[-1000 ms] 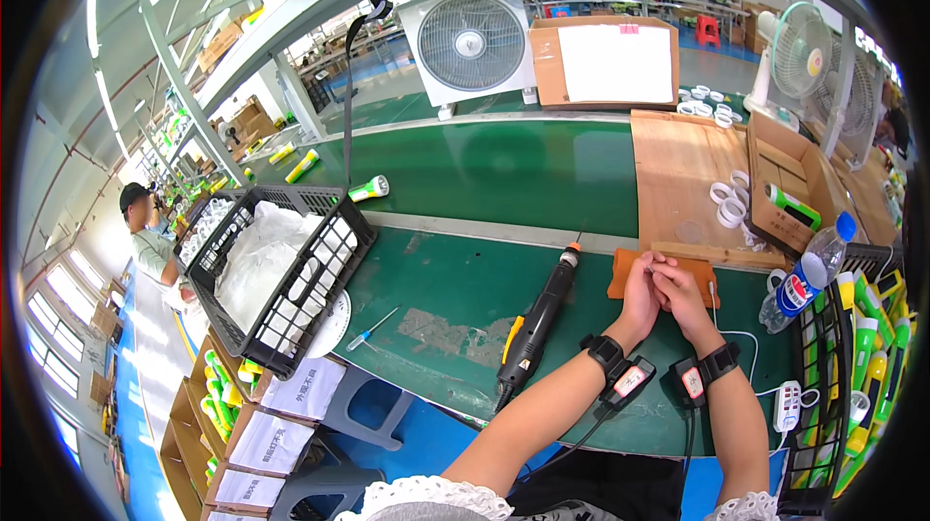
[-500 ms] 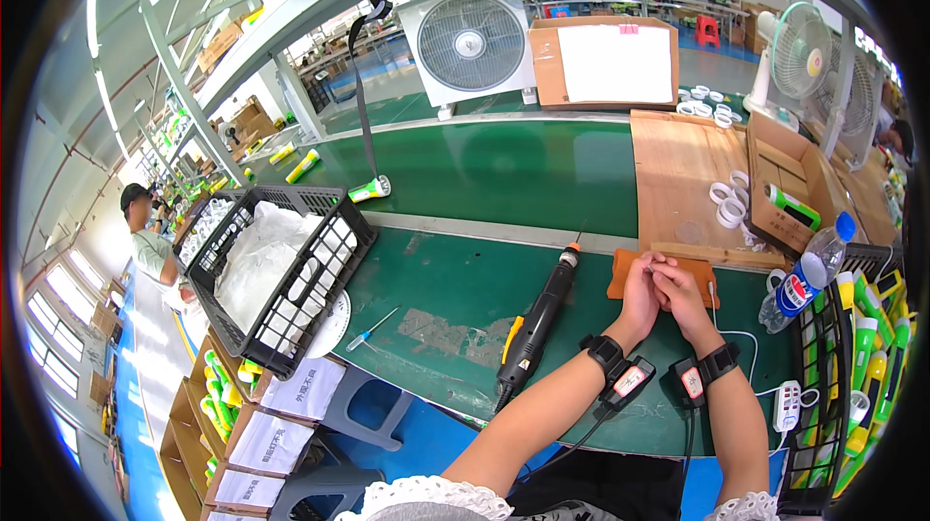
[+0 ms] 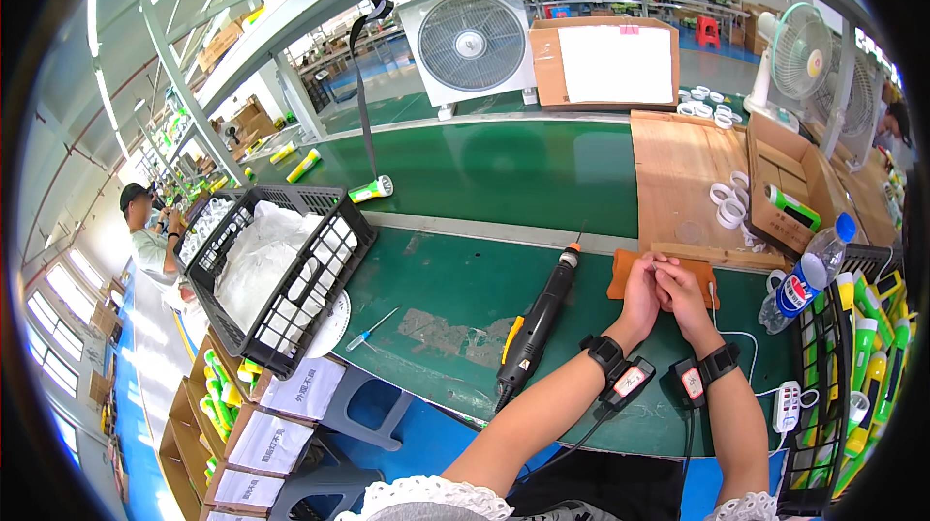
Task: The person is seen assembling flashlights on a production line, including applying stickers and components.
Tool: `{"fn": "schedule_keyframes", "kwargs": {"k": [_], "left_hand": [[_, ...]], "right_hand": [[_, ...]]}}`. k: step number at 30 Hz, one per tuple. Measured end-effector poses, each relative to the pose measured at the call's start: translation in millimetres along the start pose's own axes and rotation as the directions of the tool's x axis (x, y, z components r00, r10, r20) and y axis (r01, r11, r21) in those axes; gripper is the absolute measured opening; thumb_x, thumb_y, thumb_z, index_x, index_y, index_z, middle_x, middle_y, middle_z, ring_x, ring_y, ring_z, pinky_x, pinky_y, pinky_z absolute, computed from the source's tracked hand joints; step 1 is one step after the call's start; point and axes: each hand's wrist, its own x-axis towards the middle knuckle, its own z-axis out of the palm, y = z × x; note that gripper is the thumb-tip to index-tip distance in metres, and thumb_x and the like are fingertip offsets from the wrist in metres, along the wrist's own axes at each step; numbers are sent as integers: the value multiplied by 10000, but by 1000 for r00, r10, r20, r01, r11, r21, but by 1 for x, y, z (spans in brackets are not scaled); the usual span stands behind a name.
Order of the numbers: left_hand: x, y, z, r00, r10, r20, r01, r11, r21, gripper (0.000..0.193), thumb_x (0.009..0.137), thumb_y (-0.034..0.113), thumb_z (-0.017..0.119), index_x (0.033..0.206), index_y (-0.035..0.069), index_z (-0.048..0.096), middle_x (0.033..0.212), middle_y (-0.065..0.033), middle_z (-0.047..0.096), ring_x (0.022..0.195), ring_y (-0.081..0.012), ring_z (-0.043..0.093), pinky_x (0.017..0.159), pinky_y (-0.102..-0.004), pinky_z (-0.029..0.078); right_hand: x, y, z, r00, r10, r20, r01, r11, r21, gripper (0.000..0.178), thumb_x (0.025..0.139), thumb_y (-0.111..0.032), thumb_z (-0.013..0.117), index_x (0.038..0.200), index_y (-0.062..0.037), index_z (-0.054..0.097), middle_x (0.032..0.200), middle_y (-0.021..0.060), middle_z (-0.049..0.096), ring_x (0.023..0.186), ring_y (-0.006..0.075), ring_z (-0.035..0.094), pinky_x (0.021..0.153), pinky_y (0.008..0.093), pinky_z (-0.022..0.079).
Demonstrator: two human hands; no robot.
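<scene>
My left hand (image 3: 641, 293) and my right hand (image 3: 680, 291) meet at the fingertips above an orange pad (image 3: 621, 272) near the far side of the green bench. Both are closed, with fingers curled and pressed together; whether anything small lies between them is hidden. To the left of my hands an electric screwdriver (image 3: 539, 327), black with a yellow switch, lies with its bit pointing away from me. Farther left a small screwdriver (image 3: 372, 328) with a pale blue handle rests on the bench.
At left stands a black crate (image 3: 274, 352) with clear plastic inside. A water bottle (image 3: 802, 287) and a black basket of flashlights (image 3: 800, 424) stand at right. White rings (image 3: 729, 211) lie on a wooden board beside an open carton (image 3: 775, 216). Behind runs a green conveyor (image 3: 504, 168).
My hands have stayed in place. The co-worker at left has raised their hands, and the flashlight on the conveyor behind the crate sits slightly farther right.
</scene>
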Motion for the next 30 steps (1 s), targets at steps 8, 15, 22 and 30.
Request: {"fn": "schedule_keyframes", "kwargs": {"k": [8, 15, 22, 30], "left_hand": [[1, 0, -2, 1000, -6, -19, 6, 1000, -7, 250, 843, 360, 366, 923, 136, 442, 959, -23, 523, 829, -152, 511, 596, -282, 432], [0, 0, -2, 1000, -12, -19, 12, 1000, -12, 241, 844, 352, 370, 908, 133, 447, 946, -22, 523, 851, -153, 504, 634, -291, 432], [0, -1, -2, 999, -4, -32, 3, 1000, -20, 235, 855, 344, 368, 897, 130, 455, 939, -27, 525, 861, -153, 501, 677, -292, 422], [0, -2, -3, 1000, 5, -18, -6, 999, -42, 270, 863, 374, 396, 903, 119, 472, 933, -33, 540, 879, -141, 496, 743, -269, 396]], "right_hand": [[0, 0, 1, 1000, -1, -2, 1, 1000, -20, 248, 888, -158, 467, 1069, -21, 568, 593, -70, 379, 507, 18, 321, 441, 176, 225], [1, 2, 0, 1000, -9, 24, 10, 999, -41, 233, 886, -138, 463, 1050, -12, 569, 628, -67, 391, 528, 21, 338, 454, 169, 243], [1, 3, 0, 1000, -10, 28, 11, 999, -49, 225, 885, -131, 458, 1038, -12, 573, 624, -66, 392, 520, 21, 335, 453, 171, 241], [0, 0, 0, 1000, 14, 27, -13, 1000, -19, 238, 881, -155, 462, 1035, -14, 576, 582, -57, 391, 497, 28, 332, 442, 182, 217]]}}
